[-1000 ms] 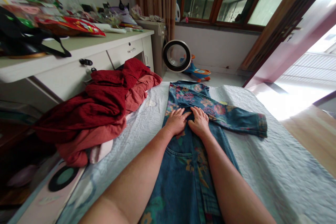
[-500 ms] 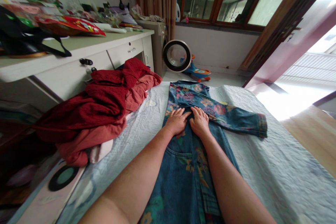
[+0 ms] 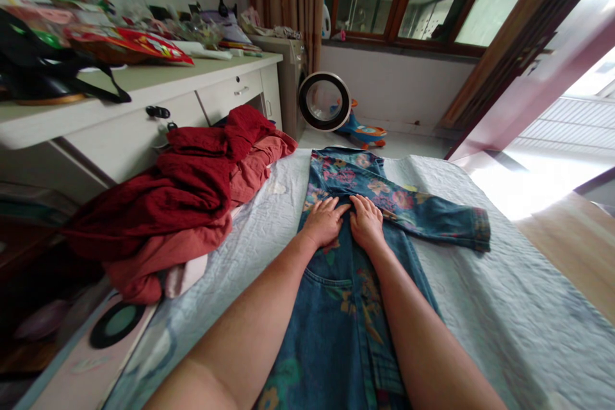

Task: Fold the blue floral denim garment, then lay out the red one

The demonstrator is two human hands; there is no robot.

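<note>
A blue floral denim jacket (image 3: 327,307) lies spread on the bed, its collar end pointing away from me. One sleeve (image 3: 432,218) is laid out to the right, its cuff over the sheet. On the upper part of the jacket rests my left hand (image 3: 325,224), fingers stretched out on the cloth. Close beside it, my right hand (image 3: 367,223) also lies on the denim with fingers extended forward. Neither hand visibly grips a fold. My forearms cover part of the jacket's lower body.
A light quilted sheet (image 3: 490,307) covers the bed. Dark red and coral cloth (image 3: 192,186) is heaped at the left, against a white desk (image 3: 216,80) crowded with packets. Beyond the bed are a washing machine's open round door (image 3: 324,101) and a blue ride-on toy (image 3: 362,131).
My right hand has shifted very slightly to the right on the denim. My left hand and the jacket look the same.
</note>
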